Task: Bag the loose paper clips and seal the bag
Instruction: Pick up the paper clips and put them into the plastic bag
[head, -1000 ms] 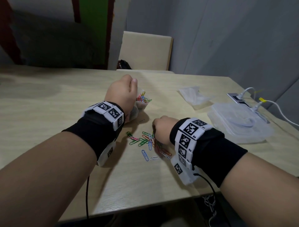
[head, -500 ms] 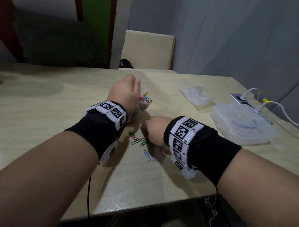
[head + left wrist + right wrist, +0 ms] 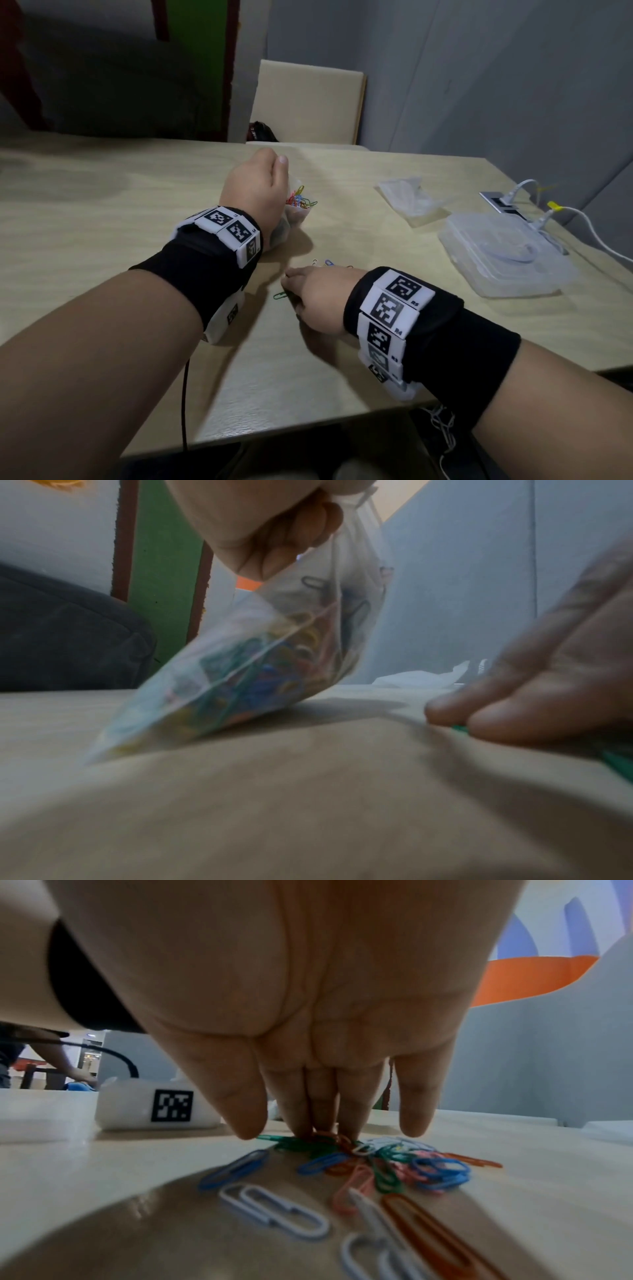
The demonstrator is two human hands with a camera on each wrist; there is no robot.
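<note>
The left hand (image 3: 274,526) has its grip curled round the top of a thin, clear, crinkly plastic bag (image 3: 240,656), which is tilted with its lower edge on the pale wood-grain tabletop (image 3: 102,212) and holds bright clips. The right hand (image 3: 318,301), fingers straight and holding nothing, presses down on the loose paper clips (image 3: 377,1161). These slick, coated wire loops may skid, scatter or tangle, and the limp bag mouth could sag shut.

A pale wooden table (image 3: 102,212) carries loose paper clips (image 3: 394,1164), a clear lidded box (image 3: 507,253) and crumpled plastic (image 3: 411,198)
</note>
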